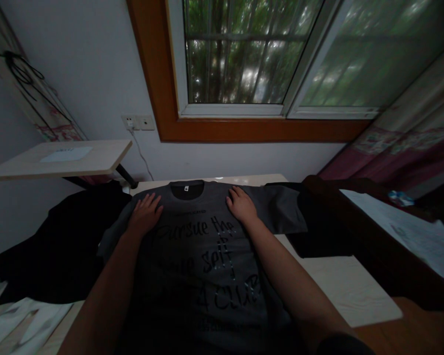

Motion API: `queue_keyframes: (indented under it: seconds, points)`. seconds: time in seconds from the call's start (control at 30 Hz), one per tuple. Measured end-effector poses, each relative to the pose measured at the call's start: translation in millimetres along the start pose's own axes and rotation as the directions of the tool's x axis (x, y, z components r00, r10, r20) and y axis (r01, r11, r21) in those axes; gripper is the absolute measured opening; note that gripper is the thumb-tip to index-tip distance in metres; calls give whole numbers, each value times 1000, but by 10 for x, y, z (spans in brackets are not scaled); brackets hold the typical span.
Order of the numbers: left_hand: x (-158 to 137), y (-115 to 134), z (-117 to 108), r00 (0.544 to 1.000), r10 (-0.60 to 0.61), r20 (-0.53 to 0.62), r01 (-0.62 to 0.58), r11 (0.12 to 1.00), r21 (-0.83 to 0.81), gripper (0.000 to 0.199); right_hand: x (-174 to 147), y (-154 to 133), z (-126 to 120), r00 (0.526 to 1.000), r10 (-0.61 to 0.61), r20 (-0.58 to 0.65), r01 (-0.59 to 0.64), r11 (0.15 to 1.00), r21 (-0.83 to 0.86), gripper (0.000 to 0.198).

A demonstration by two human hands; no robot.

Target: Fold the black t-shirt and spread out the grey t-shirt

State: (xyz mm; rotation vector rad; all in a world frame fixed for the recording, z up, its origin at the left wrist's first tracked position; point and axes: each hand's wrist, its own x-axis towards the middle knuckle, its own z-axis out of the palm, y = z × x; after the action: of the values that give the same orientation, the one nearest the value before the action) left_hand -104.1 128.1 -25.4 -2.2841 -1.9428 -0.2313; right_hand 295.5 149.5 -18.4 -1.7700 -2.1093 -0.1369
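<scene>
A dark grey T-shirt (pixel 185 246) with black lettering lies spread front side up, its neckline at the far end and a small white label inside the collar. My left hand (pixel 146 213) rests flat on its left shoulder, fingers stretched out. On the opposite shoulder, right of the collar, my right hand (pixel 241 203) lies with its fingers extended. Neither hand grips the cloth. The right sleeve (pixel 281 207) reaches out sideways, while the left one is partly behind my left arm. My forearms cover parts of the shirt's sides.
The shirt is on a pale wooden table (pixel 350 283). Black cloth (pixel 59 241) is heaped at left, beside a white item (pixel 29 325). More black fabric (pixel 321 236) lies at right. A raised shelf (pixel 107 153) stands at back left, below a wall socket (pixel 137 123) and window.
</scene>
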Motion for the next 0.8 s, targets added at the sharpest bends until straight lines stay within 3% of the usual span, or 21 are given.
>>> queue_keyframes:
  seconds: [0.37, 0.67, 0.8]
  points:
    - [-47, 90, -106, 999, 43, 19, -43, 999, -5, 58, 10, 1, 16, 1000, 6, 5, -6, 1000, 6, 50]
    - [-52, 300, -148, 981, 190, 40, -188, 981, -45, 59, 2, -12, -8, 1000, 10, 20, -10, 1000, 2, 50]
    - [-53, 372, -148, 979, 196, 58, -191, 979, -73, 61, -3, -31, -32, 999, 11, 34, -11, 1000, 6, 51]
